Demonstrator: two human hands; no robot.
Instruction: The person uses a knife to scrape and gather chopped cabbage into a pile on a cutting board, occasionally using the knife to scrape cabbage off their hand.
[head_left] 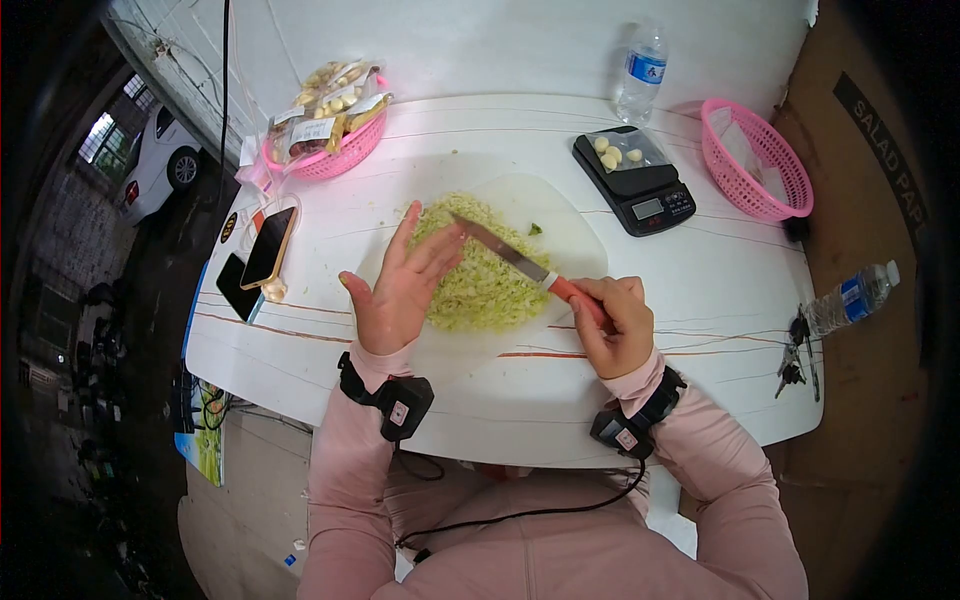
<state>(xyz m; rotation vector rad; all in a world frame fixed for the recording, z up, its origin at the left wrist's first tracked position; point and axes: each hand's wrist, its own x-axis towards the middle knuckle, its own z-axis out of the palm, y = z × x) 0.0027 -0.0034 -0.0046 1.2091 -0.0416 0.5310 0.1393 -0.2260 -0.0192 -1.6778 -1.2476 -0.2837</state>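
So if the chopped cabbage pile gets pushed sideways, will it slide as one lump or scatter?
It will probably scatter: the chopped cabbage is a loose heap of fine shreds, so it likely spreads rather than slides whole. It looks light for its bulk, so the flat left hand beside it should shift it easily.

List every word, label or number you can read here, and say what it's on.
"SALAD PAP", cut off: black strip on the cardboard box.
Back water bottle label: too blurred.
Right water bottle label: too blurred.
Scale display: too small.
Packets in the left pink basket: labels unreadable.
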